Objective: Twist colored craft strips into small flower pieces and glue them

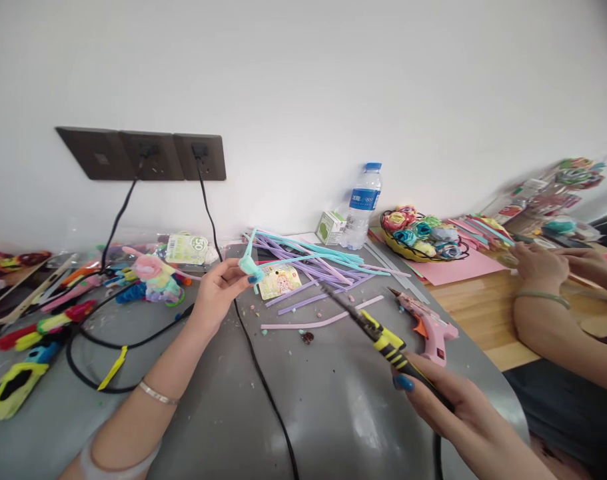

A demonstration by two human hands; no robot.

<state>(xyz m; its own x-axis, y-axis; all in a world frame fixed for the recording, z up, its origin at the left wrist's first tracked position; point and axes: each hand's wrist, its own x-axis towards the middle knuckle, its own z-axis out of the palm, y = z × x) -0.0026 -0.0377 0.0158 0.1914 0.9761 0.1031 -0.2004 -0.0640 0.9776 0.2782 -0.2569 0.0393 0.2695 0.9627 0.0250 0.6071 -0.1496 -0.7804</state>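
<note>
My left hand (217, 291) pinches a small rolled teal foam strip (250, 267), its loose tail pointing up, above the grey table (333, 407). My right hand (446, 403) grips a black-and-yellow corded tool (383, 340) whose thin dark tip (333, 297) points up and left toward the teal piece. A pile of purple and teal foam strips (313, 261) lies just behind, with a small picture card (280, 281) beside it. A pink glue gun (428, 325) rests on the table to the right of the tool.
Black cords (263, 380) run from wall sockets (148, 155) across the table. Colourful craft pieces (148, 275) crowd the left. A water bottle (362, 207), a small green box (330, 228) and a basket of foam roses (423, 233) stand behind. Another person's hands (543, 267) work at right.
</note>
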